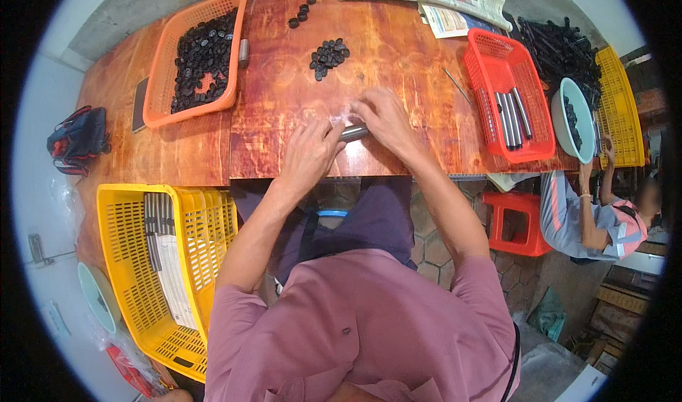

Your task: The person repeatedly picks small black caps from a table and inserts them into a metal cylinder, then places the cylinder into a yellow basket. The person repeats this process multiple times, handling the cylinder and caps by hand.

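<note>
Mauve shirt (355, 295) lies closest to the camera, on the body side of the fingers. Ahead of it, over the near part of the counter (270, 89), the left fingers (331, 136) are bent together and look clamped on the left end of a silver tube (354, 132). The right fingers (364, 110) curl over its other end, blurred; I cannot tell whether they grip it. So the tube lies between the two hands, slightly tilted.

Beyond the fingers sits a small pile of caps (329, 57), black and loose, with a row of caps (303, 9) farther off. Left of the fingers, an orange basket (165, 57) holds a broad heap of caps (202, 54). To their right, a red basket (533, 157) carries several tubes (509, 121); past it is a pale blue bowl (570, 88) near a co-worker (618, 221). Left of the fingers and nearer the body, a yellow crate (199, 238) contains stacked tubes (158, 213).

One tube seems to be mid-handling. Whether those in the basket or crate are finished or waiting cannot be told; the many loose caps suggest plenty is left.
</note>
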`<state>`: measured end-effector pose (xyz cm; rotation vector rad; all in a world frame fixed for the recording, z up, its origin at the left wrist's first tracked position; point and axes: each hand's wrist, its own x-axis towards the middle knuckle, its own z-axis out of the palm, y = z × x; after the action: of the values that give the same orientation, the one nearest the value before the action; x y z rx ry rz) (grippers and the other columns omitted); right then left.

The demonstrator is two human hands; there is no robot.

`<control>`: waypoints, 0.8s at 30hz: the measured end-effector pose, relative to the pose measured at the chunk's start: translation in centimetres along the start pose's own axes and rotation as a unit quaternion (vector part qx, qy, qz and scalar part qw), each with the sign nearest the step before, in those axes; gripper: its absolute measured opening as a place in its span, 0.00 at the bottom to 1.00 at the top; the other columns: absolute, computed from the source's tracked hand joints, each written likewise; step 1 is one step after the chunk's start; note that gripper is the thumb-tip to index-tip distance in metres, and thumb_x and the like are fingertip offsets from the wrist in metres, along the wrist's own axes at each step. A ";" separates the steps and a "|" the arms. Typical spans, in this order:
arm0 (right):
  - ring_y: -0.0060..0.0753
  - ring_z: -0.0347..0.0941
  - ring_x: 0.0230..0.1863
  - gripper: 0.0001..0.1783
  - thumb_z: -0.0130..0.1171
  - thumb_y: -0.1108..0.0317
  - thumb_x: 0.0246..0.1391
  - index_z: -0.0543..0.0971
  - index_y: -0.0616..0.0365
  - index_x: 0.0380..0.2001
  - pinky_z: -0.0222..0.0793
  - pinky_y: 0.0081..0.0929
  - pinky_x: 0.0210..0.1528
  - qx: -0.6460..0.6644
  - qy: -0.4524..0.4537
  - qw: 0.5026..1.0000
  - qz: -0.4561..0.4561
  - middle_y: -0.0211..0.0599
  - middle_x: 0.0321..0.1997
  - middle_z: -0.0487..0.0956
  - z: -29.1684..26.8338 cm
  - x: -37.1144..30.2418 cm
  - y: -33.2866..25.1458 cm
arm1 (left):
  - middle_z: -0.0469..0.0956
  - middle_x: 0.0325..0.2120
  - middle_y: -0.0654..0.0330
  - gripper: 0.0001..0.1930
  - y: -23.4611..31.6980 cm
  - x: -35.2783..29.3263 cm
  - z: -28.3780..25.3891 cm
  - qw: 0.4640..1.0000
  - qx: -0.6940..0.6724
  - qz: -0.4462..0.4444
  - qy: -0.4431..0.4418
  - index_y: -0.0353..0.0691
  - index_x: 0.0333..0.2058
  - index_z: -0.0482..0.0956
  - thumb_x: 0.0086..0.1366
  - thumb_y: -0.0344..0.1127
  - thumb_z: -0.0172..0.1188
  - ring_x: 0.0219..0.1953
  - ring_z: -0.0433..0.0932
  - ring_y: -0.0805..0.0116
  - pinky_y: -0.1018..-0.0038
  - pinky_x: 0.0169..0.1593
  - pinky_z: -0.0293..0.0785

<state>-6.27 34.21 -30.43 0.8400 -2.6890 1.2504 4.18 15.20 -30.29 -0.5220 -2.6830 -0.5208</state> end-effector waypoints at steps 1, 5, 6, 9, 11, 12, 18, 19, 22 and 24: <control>0.50 0.72 0.46 0.17 0.57 0.57 0.61 0.82 0.63 0.36 0.65 0.45 0.51 0.008 0.028 0.999 0.024 0.44 0.38 0.79 1.0 0.7 -0.5 | 0.76 0.36 0.57 0.21 -0.1 0.0 0.0 1.000 -0.006 -0.002 -0.003 0.39 0.49 0.79 0.58 0.37 0.69 0.40 0.78 0.58 0.63 0.43 0.71; 0.49 0.67 0.54 0.12 0.61 0.62 0.57 0.79 0.58 0.38 0.60 0.47 0.56 -0.134 0.067 0.988 0.023 0.45 0.48 0.73 4.3 1.9 -1.3 | 0.73 0.32 0.55 0.19 -0.5 -0.1 0.4 0.999 -0.038 -0.009 0.009 0.39 0.46 0.80 0.57 0.37 0.70 0.38 0.76 0.54 0.61 0.42 0.73; 0.50 0.67 0.54 0.12 0.61 0.63 0.56 0.78 0.59 0.40 0.60 0.47 0.56 -0.139 0.076 0.987 0.029 0.45 0.49 0.73 4.6 1.9 -1.2 | 0.73 0.32 0.55 0.18 -0.4 -0.1 0.3 0.999 -0.036 -0.010 0.012 0.39 0.46 0.80 0.57 0.37 0.70 0.38 0.75 0.54 0.61 0.41 0.73; 0.51 0.66 0.55 0.14 0.61 0.65 0.56 0.76 0.60 0.43 0.59 0.48 0.57 -0.152 0.088 0.984 0.039 0.47 0.50 0.72 4.9 1.8 -0.7 | 0.73 0.32 0.54 0.18 -0.4 0.2 -0.1 0.998 -0.050 -0.016 0.018 0.38 0.46 0.81 0.58 0.38 0.70 0.38 0.75 0.54 0.61 0.41 0.73; 0.52 0.66 0.56 0.15 0.61 0.66 0.56 0.74 0.61 0.44 0.59 0.48 0.58 -0.160 0.083 0.983 0.035 0.47 0.51 0.71 4.8 1.8 -0.8 | 0.73 0.32 0.54 0.19 -0.6 0.2 -0.2 0.997 -0.078 -0.020 0.021 0.38 0.46 0.81 0.58 0.38 0.70 0.38 0.75 0.54 0.61 0.41 0.73; 0.52 0.66 0.56 0.15 0.61 0.66 0.56 0.74 0.61 0.44 0.59 0.48 0.59 -0.156 0.081 0.984 0.036 0.48 0.51 0.71 4.8 2.0 -0.9 | 0.73 0.32 0.55 0.19 -0.8 0.2 -0.1 0.996 -0.080 -0.022 0.021 0.39 0.47 0.81 0.58 0.38 0.70 0.38 0.76 0.54 0.61 0.41 0.73; 0.55 0.65 0.58 0.13 0.60 0.67 0.57 0.74 0.62 0.43 0.58 0.51 0.61 -0.148 0.107 0.983 0.018 0.50 0.54 0.72 5.1 1.8 -0.7 | 0.74 0.32 0.56 0.19 -1.4 0.1 0.4 0.995 -0.094 -0.019 0.014 0.39 0.48 0.81 0.58 0.37 0.69 0.36 0.76 0.55 0.62 0.40 0.72; 0.55 0.66 0.58 0.13 0.60 0.68 0.57 0.74 0.63 0.43 0.58 0.51 0.62 -0.147 0.108 0.983 0.018 0.50 0.54 0.72 5.1 1.7 -0.8 | 0.74 0.32 0.56 0.19 -1.4 0.0 0.6 0.995 -0.100 -0.015 0.022 0.39 0.48 0.81 0.58 0.37 0.69 0.36 0.76 0.55 0.62 0.39 0.72; 0.56 0.66 0.59 0.13 0.59 0.69 0.57 0.74 0.64 0.43 0.59 0.52 0.62 -0.136 0.111 0.984 0.013 0.52 0.56 0.72 5.2 1.5 -0.9 | 0.75 0.32 0.58 0.19 -1.6 -0.3 1.0 0.994 -0.105 -0.011 0.023 0.40 0.48 0.81 0.58 0.37 0.70 0.36 0.75 0.56 0.63 0.39 0.71; 0.57 0.66 0.60 0.14 0.60 0.69 0.57 0.74 0.64 0.43 0.59 0.52 0.62 -0.134 0.112 0.985 0.008 0.53 0.57 0.72 5.1 1.2 -1.0 | 0.75 0.33 0.59 0.20 -1.4 -0.5 1.0 0.996 -0.091 -0.010 0.011 0.40 0.49 0.81 0.57 0.38 0.69 0.37 0.76 0.58 0.65 0.40 0.71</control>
<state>-5.91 29.48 -32.87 0.6044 -2.6051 0.8942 3.79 14.28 -31.79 -0.5357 -2.6365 -0.7768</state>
